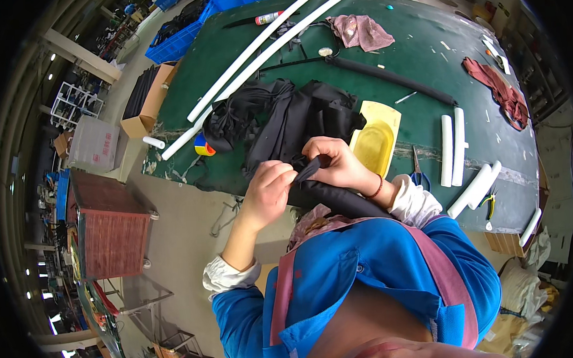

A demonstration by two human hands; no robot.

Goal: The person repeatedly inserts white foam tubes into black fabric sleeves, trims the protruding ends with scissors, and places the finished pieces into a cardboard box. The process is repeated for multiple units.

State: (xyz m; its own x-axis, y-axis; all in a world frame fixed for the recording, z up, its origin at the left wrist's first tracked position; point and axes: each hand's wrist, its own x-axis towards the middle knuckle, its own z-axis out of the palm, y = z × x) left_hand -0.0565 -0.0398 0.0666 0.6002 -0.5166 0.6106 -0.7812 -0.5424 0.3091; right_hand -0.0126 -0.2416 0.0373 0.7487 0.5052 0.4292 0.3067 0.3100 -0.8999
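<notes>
Close in front of my body, both hands are closed on a piece of black fabric (308, 170). My left hand (268, 191) pinches its left edge, while my right hand (338, 166) grips it from the other side, the fingertips curled over it. Below my hands, a thick black roll (338, 199) stretches toward my right forearm; its far end is hidden. Just beyond lies a heap of crumpled black cloth (274, 119) on the green table (415, 52). A yellow tray (377, 140) sits beyond my right hand.
Two long white tubes (256, 60) cross the table's left side. A black tube (394, 79) lies behind the heap. Scissors (418, 173), short white tubes (453, 147) and yellow-handled pliers (489, 203) rest at the right. A brown cabinet on casters (113, 241) stands left.
</notes>
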